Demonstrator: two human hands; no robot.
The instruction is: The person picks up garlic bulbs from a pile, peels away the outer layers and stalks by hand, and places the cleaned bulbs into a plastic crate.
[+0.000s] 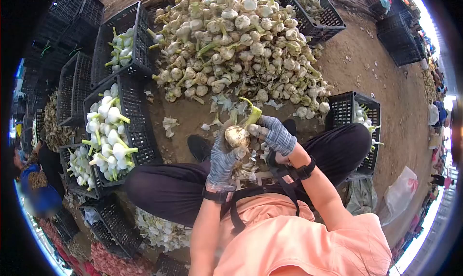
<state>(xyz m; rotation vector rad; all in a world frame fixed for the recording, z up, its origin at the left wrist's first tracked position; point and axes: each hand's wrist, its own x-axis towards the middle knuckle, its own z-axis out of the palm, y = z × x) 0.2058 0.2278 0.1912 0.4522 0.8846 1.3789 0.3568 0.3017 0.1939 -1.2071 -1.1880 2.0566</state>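
A garlic bulb (237, 136) with brownish, soil-marked skin and a short green stem is held up between both hands, above my lap. My left hand (223, 162), in a grey glove, cups the bulb from the left with the thumb across its lower side. The gloved right hand (276, 137) closes on the bulb's right side by the green stem (253, 115). Its fingertips are partly hidden. Just beyond lies a big heap of unpeeled garlic (231, 44). Shed skins (170, 125) are scattered on the ground around my feet.
At left, a black crate (140, 126) holds clean white garlic, with another crate (142, 39) behind it. A crate (341, 109) with some garlic stands by my right knee. Plastic bags (401, 191) lie at right. Another person (41, 189) is at far left. Peelings (161, 231) pile behind my left leg.
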